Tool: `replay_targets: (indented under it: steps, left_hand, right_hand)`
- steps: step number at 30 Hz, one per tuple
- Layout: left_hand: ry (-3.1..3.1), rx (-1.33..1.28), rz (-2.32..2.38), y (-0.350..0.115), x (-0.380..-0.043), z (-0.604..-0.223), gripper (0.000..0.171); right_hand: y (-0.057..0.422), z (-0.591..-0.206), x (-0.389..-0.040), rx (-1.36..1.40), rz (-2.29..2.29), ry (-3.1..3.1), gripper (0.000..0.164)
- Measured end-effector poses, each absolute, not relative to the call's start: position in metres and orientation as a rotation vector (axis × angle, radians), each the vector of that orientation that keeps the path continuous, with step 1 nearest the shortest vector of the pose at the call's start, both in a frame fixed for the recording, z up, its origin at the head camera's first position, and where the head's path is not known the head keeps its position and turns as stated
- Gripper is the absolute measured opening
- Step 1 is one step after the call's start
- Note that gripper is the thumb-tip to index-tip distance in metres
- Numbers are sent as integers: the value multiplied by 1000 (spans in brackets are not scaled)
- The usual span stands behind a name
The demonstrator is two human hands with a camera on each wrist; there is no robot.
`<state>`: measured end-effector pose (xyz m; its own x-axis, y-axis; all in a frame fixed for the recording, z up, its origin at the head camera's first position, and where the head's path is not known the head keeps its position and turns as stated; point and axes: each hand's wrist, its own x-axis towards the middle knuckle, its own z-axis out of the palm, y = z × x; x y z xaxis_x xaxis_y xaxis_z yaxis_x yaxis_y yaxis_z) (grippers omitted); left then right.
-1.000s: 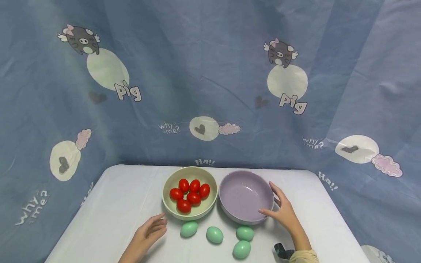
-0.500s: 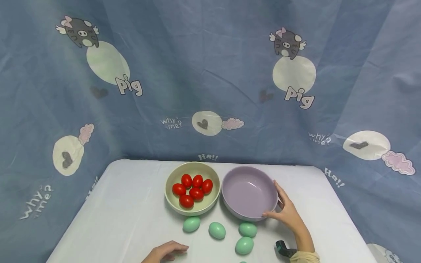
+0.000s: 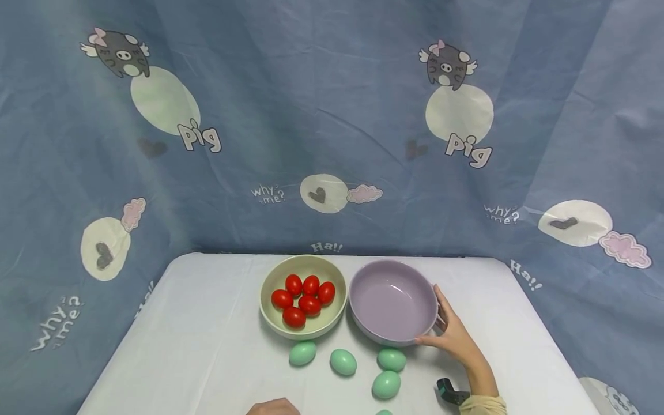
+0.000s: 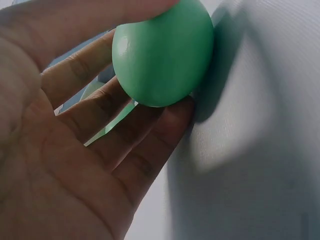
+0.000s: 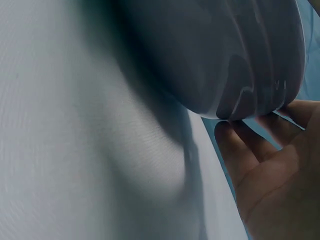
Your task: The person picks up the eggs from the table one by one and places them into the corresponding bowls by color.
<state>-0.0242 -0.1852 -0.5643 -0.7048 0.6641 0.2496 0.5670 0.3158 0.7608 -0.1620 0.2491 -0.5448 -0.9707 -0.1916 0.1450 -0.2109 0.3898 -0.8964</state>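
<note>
In the left wrist view my left hand holds a smooth green egg, thumb over its top and fingertips under it, right by the white table surface. Only the back of that hand shows at the bottom of the head view, where its egg is hidden. My right hand grips the right side of a lilac bowl, thumb at the front rim and fingers along the outer wall. Nothing lies inside this bowl. Several green eggs, among them one egg, lie in front of the bowls.
Left of the lilac bowl, a pale green bowl contains several red egg-like pieces. Another green egg is cut off at the bottom edge. A blue printed curtain hangs behind the white table.
My left hand has moved down and to the right, away from the pale green bowl, to the bottom edge of view. My right hand stays at the lilac bowl; the view has shifted slightly.
</note>
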Motion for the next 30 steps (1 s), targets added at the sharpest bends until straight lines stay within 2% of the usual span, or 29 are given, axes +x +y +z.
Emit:
replay_targets:
  steps: [7, 12, 16, 26, 30]
  left_hand:
    - [2381, 996, 1393, -188, -28, -564, 14]
    - [2248, 871, 1474, -187, -33, -561, 12]
    - [2159, 875, 1483, -187, -42, -557, 12]
    - [2204, 926, 1399, -180, -65, -548, 38]
    - [2270, 914, 1439, -172, -68, -539, 35]
  right_hand:
    - [251, -547, -161, 384, 1712, -2586, 131]
    - [252, -546, -162, 401, 1715, -2579, 131]
    - [252, -545, -162, 417, 1705, -2579, 130]
    - [253, -548, -163, 410, 1729, -2570, 130]
    - [254, -549, -163, 404, 1734, -2562, 130]
